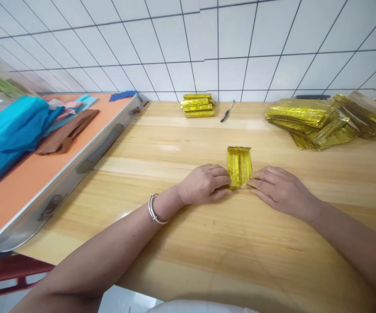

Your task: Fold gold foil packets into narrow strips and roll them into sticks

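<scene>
A shiny gold foil bag [239, 163] lies on the wooden table in front of me, its two long sides folded in to meet along a middle line. At its lower left corner, my left hand [205, 184] is closed with curled fingers on the edge. My right hand [281, 191] pinches the lower right corner, its fingertips pressed together. The fingers partly cover the bag's near corners. Its far end shows a dark, flat edge.
Several rolled gold foil pieces [197, 105] are stacked by the tiled wall, beside a pen [228, 111]. A loose pile of gold foil bags [305, 115] lies at the back right. On the left, an orange-topped board [109, 117] with a metal side carries blue and brown cloth-like pieces.
</scene>
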A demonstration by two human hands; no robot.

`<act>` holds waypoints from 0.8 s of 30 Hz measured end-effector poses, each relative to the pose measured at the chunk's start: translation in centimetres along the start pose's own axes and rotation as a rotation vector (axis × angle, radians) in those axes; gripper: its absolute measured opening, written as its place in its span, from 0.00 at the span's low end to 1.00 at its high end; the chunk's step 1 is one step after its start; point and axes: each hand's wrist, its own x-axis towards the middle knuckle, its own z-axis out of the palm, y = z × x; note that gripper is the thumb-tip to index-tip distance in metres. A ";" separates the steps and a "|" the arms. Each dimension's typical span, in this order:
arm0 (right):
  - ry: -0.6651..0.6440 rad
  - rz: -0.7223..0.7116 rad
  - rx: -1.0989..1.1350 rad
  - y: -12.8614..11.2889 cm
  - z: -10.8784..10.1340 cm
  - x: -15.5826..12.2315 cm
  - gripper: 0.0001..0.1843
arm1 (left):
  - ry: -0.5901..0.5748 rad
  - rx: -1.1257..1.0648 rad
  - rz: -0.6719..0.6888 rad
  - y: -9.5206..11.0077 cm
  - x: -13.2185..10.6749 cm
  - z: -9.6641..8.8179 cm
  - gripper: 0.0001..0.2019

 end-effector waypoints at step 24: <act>0.044 0.255 0.322 0.1 0.2 1.3 0.09 | 0.108 -0.301 -0.139 -0.6 1.0 0.3 0.11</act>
